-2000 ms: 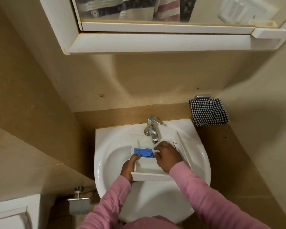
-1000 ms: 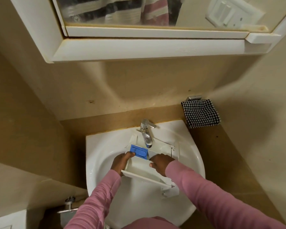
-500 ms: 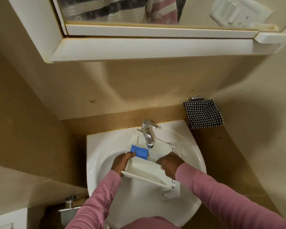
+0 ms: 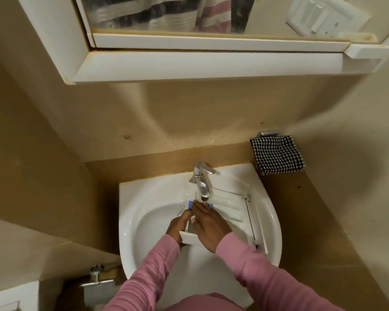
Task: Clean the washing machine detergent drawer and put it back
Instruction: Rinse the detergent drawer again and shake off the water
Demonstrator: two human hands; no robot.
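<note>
Left hand (image 4: 177,225) grips drawer (image 4: 228,204); right hand (image 4: 208,223) flat inside.

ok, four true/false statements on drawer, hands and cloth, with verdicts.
1. The drawer lies in the sink under the tap. True.
2. The checked cloth lies in the basin. False: it hangs on the wall, right of the sink.
3. The left hand grips the drawer's near left corner. True.
4. The right hand turns the tap lever. False: it lies over the drawer, fingers at the blue insert.
</note>
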